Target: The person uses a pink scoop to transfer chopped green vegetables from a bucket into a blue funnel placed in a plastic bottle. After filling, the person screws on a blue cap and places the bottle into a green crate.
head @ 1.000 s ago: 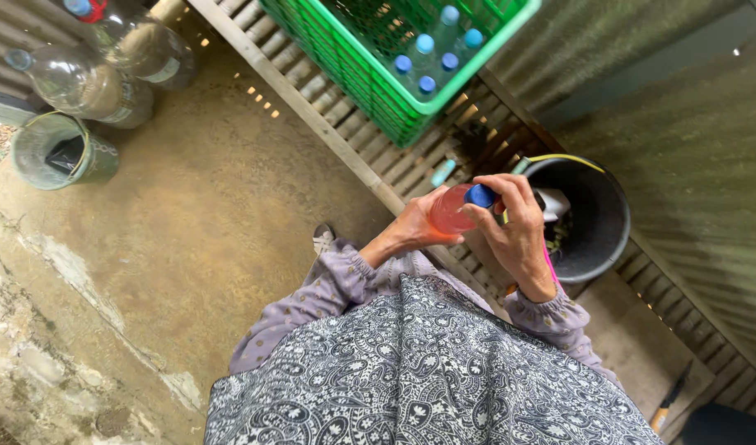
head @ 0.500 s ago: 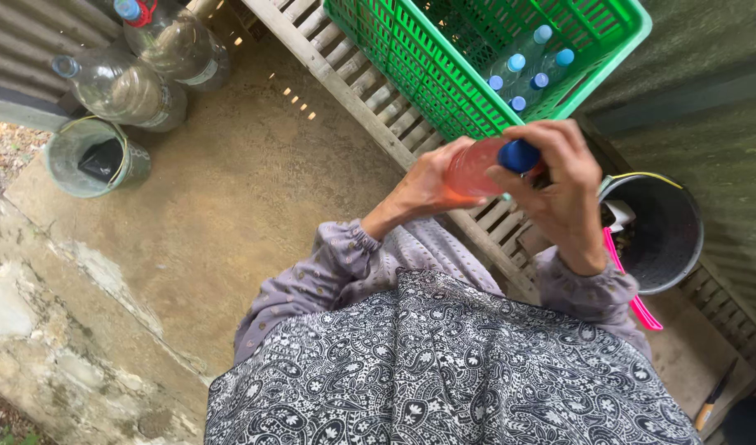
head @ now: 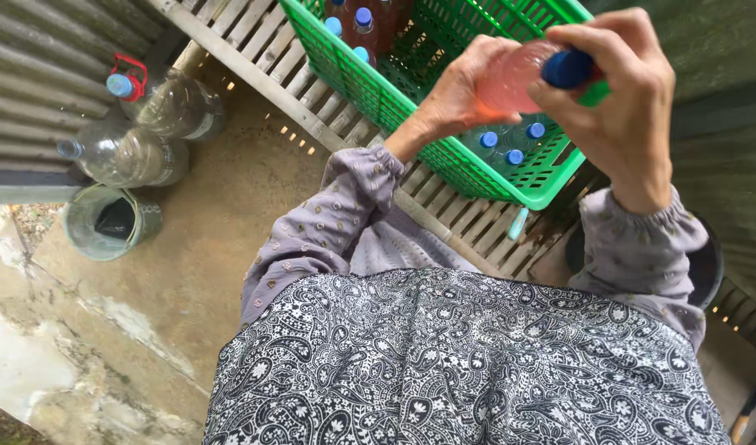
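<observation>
A small plastic bottle of pinkish liquid (head: 511, 76) lies sideways in my hands, above the green crate (head: 378, 99). My left hand (head: 456, 91) wraps around its body. The fingers of my right hand (head: 621, 99) pinch its blue cap (head: 567, 67). Inside the crate stand several more bottles with blue caps (head: 510, 142), some near its close corner and some toward the far side (head: 355, 18).
The crate rests on a wooden slatted rack (head: 262, 58). Two large clear water bottles (head: 147, 124) lie on the concrete floor at left beside a grey bucket (head: 110, 222). A dark bucket (head: 707, 268) shows at right behind my sleeve. Corrugated metal sheeting (head: 40, 74) lines the left.
My hands and the bottle have risen and now sit over the crate's near edge. The view has moved closer to the crate; the dark bucket is mostly hidden behind my right arm.
</observation>
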